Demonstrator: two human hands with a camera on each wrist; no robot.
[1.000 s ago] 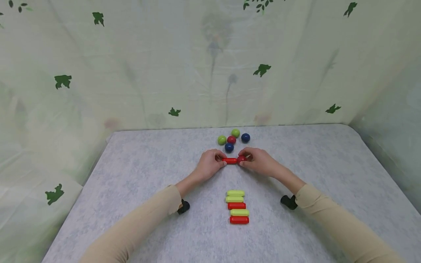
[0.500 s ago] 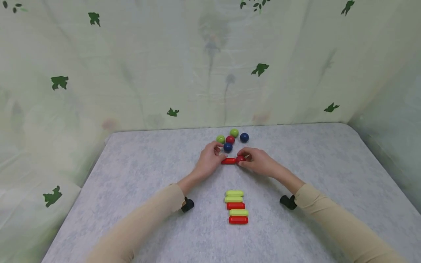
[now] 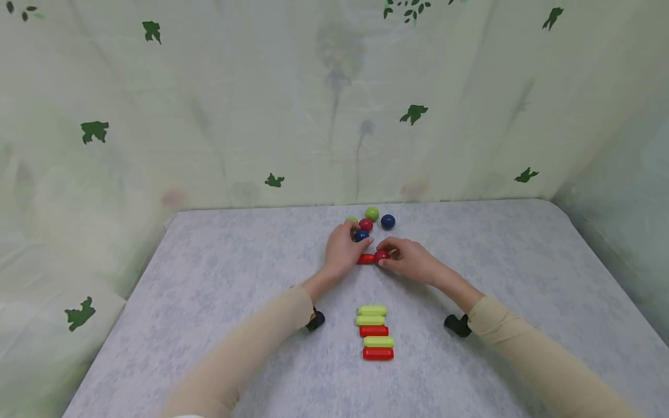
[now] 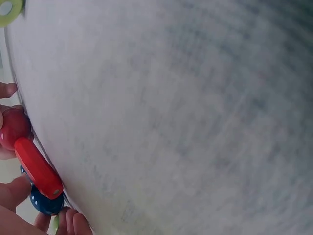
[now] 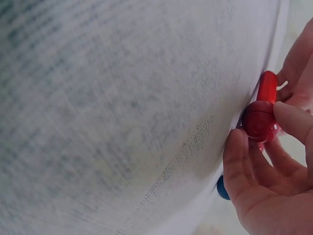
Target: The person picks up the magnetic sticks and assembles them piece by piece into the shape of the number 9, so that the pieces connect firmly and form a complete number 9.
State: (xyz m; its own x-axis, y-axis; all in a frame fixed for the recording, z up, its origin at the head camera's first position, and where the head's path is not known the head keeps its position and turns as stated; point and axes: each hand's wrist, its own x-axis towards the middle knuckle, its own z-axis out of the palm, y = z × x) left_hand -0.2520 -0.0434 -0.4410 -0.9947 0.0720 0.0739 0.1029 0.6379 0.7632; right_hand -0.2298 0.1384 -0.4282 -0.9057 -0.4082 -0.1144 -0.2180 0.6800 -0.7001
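Observation:
In the head view, my right hand point(image 3: 410, 259) pinches a red ball point(image 3: 381, 256) between thumb and fingers. A short red rod point(image 3: 365, 259) lies on the table with one end against that ball; the right wrist view shows ball point(image 5: 259, 120) and rod point(image 5: 267, 87) in line. My left hand point(image 3: 343, 247) has its thumb and fingers around a blue ball point(image 3: 361, 235), just beyond the rod. From the left wrist, this blue ball point(image 4: 47, 199) sits between the left thumb point(image 4: 17, 188) and fingertips, partly behind the red rod point(image 4: 39, 169).
Behind the hands are another red ball point(image 3: 366, 224), a second blue ball point(image 3: 388, 222), a green ball point(image 3: 371, 213) and a green ball point(image 3: 352, 221) partly hidden by the left hand. Nearer lies a column of yellow-green rods point(image 3: 371, 310) and red rods point(image 3: 378, 353). A patterned cloth point(image 3: 235, 116) hangs behind the table.
My left hand has let go of the red rod and moved away and rightward to the blue ball, closing its fingers around it. The right hand stays on the red ball.

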